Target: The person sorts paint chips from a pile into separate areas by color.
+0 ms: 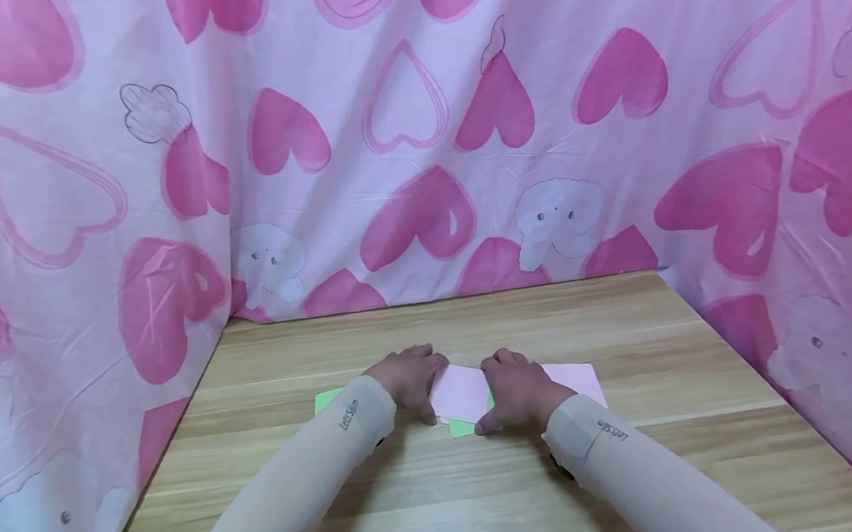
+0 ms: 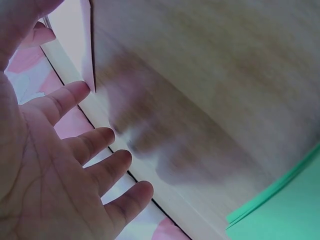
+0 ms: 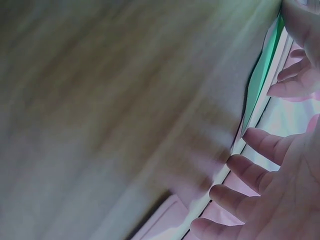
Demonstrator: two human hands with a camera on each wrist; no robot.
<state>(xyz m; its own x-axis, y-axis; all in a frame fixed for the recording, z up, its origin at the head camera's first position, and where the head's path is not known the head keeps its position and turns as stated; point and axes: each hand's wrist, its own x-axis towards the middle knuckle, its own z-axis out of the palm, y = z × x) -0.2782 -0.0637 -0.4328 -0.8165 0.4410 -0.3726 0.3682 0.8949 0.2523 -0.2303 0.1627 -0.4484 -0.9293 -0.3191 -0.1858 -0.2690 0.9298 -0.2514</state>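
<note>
Between the two hands is a small, uneven bunch of cards: a pink card (image 1: 460, 391) on top, with a green card (image 1: 462, 429) sticking out below it. My left hand (image 1: 411, 380) holds the bunch at its left side, fingers at the far corner and thumb at the near one. On the opposite side my right hand (image 1: 519, 390) grips it the same way. A pink card edge (image 2: 86, 45) meets the left index fingertip in the left wrist view. The right wrist view has a green card (image 3: 262, 75) between thumb and index finger.
Green cards (image 1: 327, 399) lie on the wooden table (image 1: 436, 488) beyond the left wrist, partly covered by the arm. Pink cards (image 1: 577, 380) lie beside the right hand. A pink curtain with hearts (image 1: 417, 219) encloses the table at the back and both sides.
</note>
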